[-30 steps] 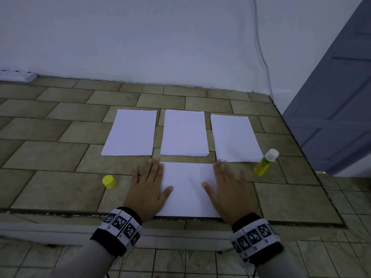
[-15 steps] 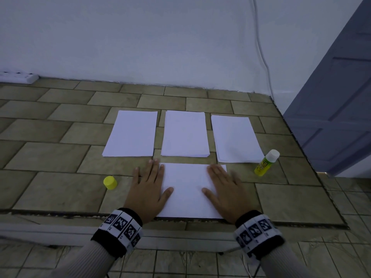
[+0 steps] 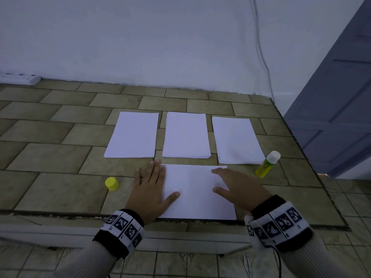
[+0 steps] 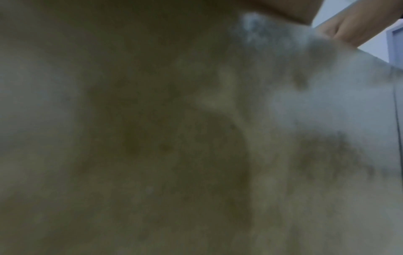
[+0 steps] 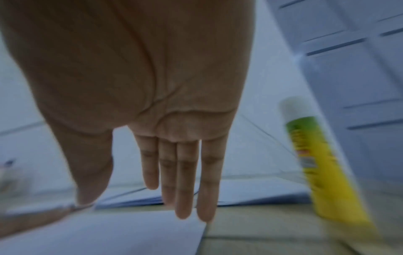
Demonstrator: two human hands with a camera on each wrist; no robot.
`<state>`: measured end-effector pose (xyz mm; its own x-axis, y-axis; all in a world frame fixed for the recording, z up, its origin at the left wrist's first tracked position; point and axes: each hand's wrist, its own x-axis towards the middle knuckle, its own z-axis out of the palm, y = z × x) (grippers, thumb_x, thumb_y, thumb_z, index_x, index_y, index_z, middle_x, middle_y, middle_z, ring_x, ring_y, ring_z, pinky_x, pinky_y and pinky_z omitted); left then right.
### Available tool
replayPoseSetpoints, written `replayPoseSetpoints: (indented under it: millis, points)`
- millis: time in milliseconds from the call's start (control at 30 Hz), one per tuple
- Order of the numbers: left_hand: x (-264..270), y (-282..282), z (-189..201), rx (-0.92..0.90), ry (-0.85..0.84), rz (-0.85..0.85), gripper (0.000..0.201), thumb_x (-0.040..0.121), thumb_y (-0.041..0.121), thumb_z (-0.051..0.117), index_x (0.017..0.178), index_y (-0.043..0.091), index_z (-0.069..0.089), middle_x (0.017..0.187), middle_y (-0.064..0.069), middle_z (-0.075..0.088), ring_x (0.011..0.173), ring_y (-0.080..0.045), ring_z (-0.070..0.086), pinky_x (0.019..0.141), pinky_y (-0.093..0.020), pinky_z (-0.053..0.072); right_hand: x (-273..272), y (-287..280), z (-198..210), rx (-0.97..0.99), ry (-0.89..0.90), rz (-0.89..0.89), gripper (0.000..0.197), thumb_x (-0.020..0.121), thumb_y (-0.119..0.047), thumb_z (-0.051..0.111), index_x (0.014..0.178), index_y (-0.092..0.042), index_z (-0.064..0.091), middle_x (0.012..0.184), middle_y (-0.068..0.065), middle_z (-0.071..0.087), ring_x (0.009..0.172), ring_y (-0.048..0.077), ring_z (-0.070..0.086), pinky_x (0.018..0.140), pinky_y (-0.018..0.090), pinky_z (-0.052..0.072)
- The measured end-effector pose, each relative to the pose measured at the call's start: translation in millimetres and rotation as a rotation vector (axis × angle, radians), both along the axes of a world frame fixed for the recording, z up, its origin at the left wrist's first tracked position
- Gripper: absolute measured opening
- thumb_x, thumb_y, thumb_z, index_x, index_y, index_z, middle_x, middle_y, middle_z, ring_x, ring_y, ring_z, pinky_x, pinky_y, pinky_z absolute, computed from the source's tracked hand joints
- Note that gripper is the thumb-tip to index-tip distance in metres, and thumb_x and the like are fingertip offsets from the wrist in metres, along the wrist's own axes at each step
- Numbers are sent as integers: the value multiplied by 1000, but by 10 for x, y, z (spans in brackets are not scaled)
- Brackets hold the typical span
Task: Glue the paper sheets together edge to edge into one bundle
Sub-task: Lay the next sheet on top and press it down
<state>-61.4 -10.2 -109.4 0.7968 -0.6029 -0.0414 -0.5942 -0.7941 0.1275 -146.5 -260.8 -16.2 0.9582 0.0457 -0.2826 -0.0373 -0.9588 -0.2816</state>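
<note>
On a tiled table [image 3: 50, 157], three stacks of white paper [image 3: 185, 135] lie just beyond both hands. The flat, open left hand [image 3: 149, 192] pins a single sheet [image 3: 196, 193] between the hands; the open right hand [image 3: 239, 189] hovers over its right side. Judged next: reaching right for the uncapped glue stick [image 3: 268, 164], its yellow cap [image 3: 111, 183] left of the left hand.

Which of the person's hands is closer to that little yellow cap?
Left. The left hand rests flat just right of the yellow cap; the right hand lies across the near sheet, much farther away.
</note>
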Motion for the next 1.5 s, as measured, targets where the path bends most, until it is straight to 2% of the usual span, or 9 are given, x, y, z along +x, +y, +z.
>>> replayPoseSetpoints:
  millis: [100,400,700,800,867,933,1100,1300,1500]
  points:
    - [-3,17,21,27,21,-4,118,71,89,-15,154,7,-2,161,-9,-12,148,-23,-14,119,-55,-6,181,29,-82,-102,7,99,58,98,-40,45,147,-16,26,147,2,37,129,19,39,103,34,37]
    - [1,32,-21,4,-17,-21,109,81,86,2,154,5,16,162,-12,6,149,-25,-1,117,-60,5,375,65,-193,-369,-38,124,49,95,-41,43,132,-9,37,136,10,41,116,27,42,91,40,38]
    - [2,31,-25,31,-17,-23,107,82,85,3,154,6,16,161,-12,6,148,-28,0,117,-60,8,529,-51,-73,19,34,-36,26,87,3,45,110,-8,48,115,11,50,98,26,55,84,36,48]
    - [3,34,-34,26,-18,-17,106,84,84,6,153,5,21,161,-13,10,148,-29,6,116,-61,13,526,-143,18,55,55,-25,19,90,2,47,97,-15,53,111,9,58,86,15,51,69,22,43]
    - [1,41,-37,22,-3,-16,106,83,84,5,154,5,18,161,-12,6,149,-29,4,117,-61,10,523,-178,84,41,40,12,17,92,-2,53,92,-17,60,109,4,61,86,7,47,72,17,37]
    - [0,38,-17,10,9,-17,107,81,86,3,155,8,9,161,-9,-2,149,-28,-2,118,-59,4,509,-204,173,44,-8,37,15,91,-5,58,90,-18,65,102,-4,58,90,2,44,77,13,33]
    - [-7,31,26,-21,20,-8,106,77,89,-4,153,16,-13,158,-9,-26,147,-25,-18,118,-55,-7,479,-314,565,94,-121,4,16,88,-5,61,86,-19,69,89,-10,58,72,-6,48,60,3,35]
    - [-13,30,8,-52,23,-9,106,80,87,2,156,14,1,162,-10,-10,150,-26,-8,118,-56,-3,647,-527,698,311,-335,-224,18,83,-5,67,93,-20,66,84,-5,59,69,11,60,60,19,51]
    - [-29,25,61,-23,45,5,111,72,89,-10,155,15,-4,161,-6,-16,148,-21,-18,117,-51,-12,1024,-344,152,584,-387,-498,17,83,-2,67,99,-9,63,83,3,57,85,30,66,77,40,59]
